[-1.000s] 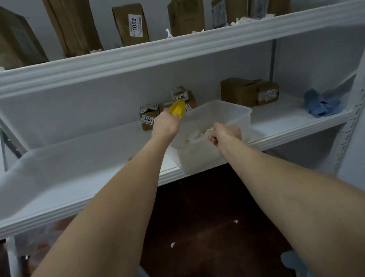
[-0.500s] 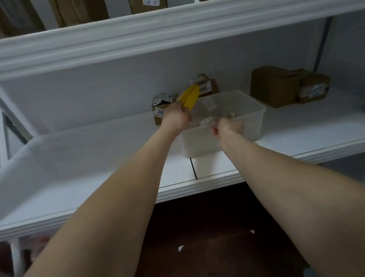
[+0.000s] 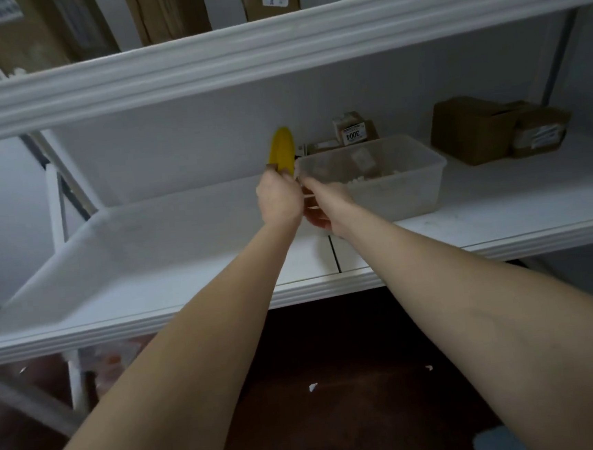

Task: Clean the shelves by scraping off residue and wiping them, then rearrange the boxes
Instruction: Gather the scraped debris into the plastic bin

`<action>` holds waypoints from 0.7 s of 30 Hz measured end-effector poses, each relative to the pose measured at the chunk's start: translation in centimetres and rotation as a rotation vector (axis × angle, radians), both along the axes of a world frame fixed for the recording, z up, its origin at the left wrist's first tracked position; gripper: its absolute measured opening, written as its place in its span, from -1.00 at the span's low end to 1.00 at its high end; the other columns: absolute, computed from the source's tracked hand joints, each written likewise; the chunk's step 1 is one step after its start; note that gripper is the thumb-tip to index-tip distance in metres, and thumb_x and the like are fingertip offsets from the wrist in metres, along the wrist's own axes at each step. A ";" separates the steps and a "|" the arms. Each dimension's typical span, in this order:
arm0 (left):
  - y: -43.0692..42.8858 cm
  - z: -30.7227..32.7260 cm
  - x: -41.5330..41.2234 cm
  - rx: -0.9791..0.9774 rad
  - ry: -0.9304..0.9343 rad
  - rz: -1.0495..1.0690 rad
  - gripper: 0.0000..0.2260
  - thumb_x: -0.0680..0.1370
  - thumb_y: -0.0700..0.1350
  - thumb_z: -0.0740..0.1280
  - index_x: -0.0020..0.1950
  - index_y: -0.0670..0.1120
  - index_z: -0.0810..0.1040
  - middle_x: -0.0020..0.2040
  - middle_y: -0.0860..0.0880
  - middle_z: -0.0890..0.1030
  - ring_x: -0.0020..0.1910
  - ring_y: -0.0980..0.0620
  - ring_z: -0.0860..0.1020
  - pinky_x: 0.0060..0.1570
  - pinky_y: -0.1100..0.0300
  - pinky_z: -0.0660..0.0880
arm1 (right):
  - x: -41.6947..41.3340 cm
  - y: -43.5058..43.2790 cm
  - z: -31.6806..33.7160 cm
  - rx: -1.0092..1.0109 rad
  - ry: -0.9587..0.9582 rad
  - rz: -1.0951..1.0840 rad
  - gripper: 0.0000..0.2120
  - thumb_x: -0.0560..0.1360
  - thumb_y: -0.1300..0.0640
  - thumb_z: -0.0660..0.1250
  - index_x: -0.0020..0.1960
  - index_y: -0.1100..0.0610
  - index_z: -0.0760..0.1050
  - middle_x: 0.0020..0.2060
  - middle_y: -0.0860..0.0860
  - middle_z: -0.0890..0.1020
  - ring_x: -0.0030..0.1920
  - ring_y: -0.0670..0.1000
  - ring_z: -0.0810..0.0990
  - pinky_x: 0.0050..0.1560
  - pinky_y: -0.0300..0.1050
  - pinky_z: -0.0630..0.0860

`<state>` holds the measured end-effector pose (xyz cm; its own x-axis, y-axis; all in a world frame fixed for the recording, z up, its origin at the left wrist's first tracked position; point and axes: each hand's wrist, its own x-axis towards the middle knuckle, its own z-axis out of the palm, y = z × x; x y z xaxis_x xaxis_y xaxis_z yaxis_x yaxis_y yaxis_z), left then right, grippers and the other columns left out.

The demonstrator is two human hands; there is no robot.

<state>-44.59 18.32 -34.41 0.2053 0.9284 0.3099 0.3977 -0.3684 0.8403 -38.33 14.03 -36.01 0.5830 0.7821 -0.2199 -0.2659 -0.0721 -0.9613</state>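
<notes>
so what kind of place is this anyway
Most likely a storeroom or stockroom: white shelving in tiers, brown cardboard boxes carrying numbered stock labels such as 3004, and a clear plastic tub standing on the shelf.

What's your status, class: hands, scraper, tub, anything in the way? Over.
Left hand grips scraper, upright. Right hand grips tub corner. Boxes behind tub on shelf.
</notes>
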 end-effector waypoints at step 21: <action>9.7 -8.5 -10.5 -0.138 0.614 -0.029 -0.67 0.53 -0.18 0.29 0.29 -0.10 0.52 0.27 -0.14 0.53 0.28 -0.10 0.47 0.29 0.14 0.38 | -3.9 5.5 -3.9 -0.612 -1.157 0.084 -0.69 0.61 0.16 0.13 0.29 0.20 0.47 0.28 0.16 0.52 0.28 0.18 0.50 0.17 -0.02 0.45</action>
